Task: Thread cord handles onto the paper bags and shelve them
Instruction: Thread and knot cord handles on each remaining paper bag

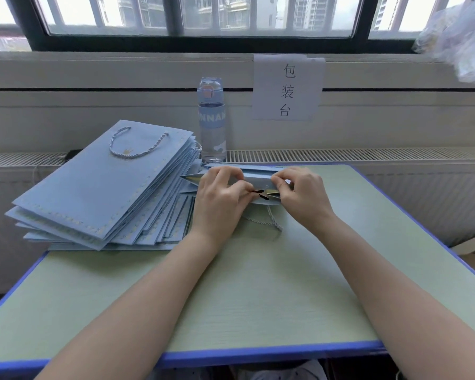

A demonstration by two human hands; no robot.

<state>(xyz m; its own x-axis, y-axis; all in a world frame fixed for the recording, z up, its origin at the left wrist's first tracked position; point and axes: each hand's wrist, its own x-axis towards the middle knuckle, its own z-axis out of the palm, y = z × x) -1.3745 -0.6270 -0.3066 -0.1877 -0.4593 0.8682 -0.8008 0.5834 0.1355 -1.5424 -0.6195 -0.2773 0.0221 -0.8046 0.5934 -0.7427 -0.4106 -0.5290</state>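
One paper bag point(255, 177) far on the desk point(258, 283) — left grip point(220, 200) pinched on the black tip of the cord point(272, 219), right grip point(302, 196) pinched on the bag's edge — bag stack point(99, 187) left.

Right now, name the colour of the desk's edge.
Blue. The desk edge shows best in the head view.

Stack of paper bags point(99, 187): matt pale-blue paper, smooth, faint metallic-looking border print. Top bag's cord handle point(137, 149): twisted rope, slight sheen. Green desk point(258, 297): smooth wood-grain top, blue plastic-looking edge. Clear water bottle point(211, 133): glossy plastic. White wall sign point(288, 89): matt paper.
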